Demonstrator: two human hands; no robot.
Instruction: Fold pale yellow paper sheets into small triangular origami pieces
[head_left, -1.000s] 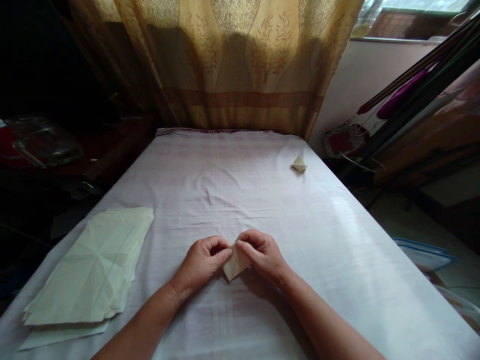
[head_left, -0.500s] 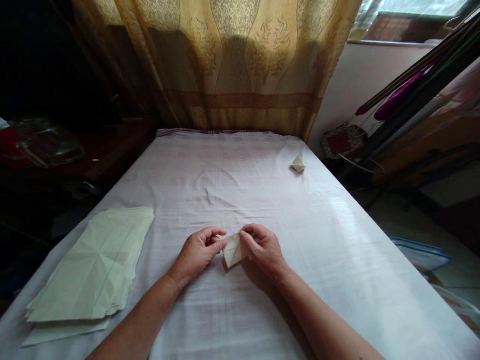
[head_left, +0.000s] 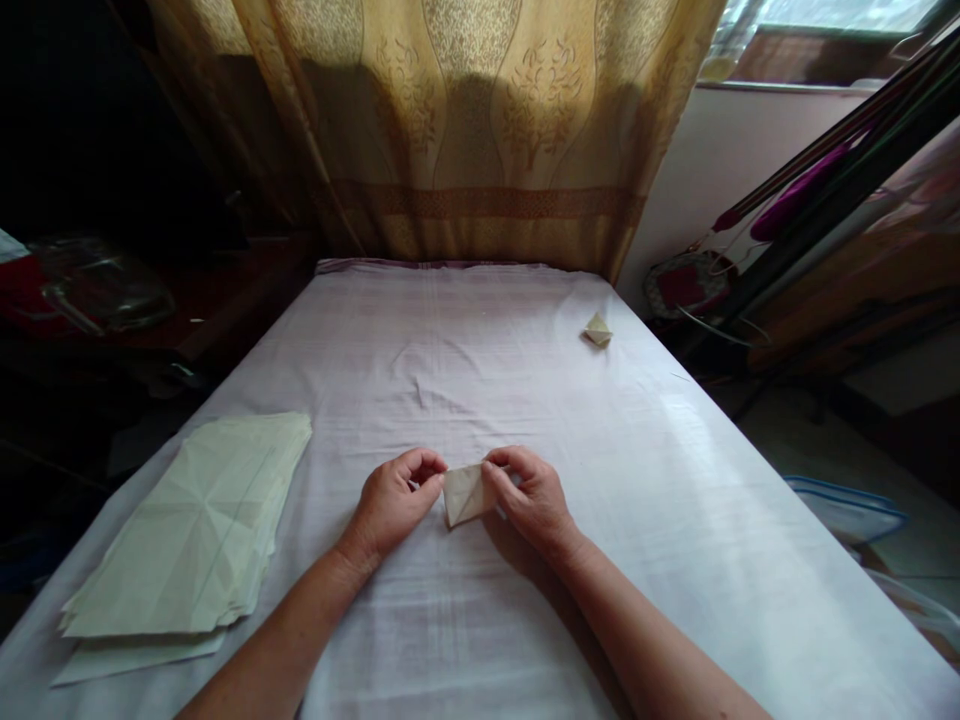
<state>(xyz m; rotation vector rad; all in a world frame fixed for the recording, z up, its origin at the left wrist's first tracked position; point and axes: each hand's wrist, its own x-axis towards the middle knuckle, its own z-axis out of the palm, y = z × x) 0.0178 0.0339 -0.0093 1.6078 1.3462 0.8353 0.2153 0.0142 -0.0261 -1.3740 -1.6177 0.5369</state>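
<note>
A small folded piece of paper (head_left: 465, 494), pale and creased, is held up between my two hands just above the cloth. My left hand (head_left: 401, 500) pinches its upper left corner between thumb and forefinger. On the other side my right hand (head_left: 531, 498) grips the right edge, with the thumb in front and the fingers curled behind. A crease runs slantwise across the paper's face. To the left of my left forearm lies a stack of creased paper sheets (head_left: 187, 530). A small folded paper shape (head_left: 598, 331) rests near the far right edge.
A pale checked cloth (head_left: 420, 640) covers the table, with wrinkles in its middle. Behind hangs a gold patterned curtain (head_left: 480, 130). A clear glass jar (head_left: 109, 285) is on a dark surface at left. A bag (head_left: 690, 285) hangs at right, above blue-rimmed plastic (head_left: 847, 505).
My left thumb and forefinger have closed on the paper's left corner. The paper's visible shape has changed from pointed at the bottom to nearly rectangular. My right hand keeps its grip.
</note>
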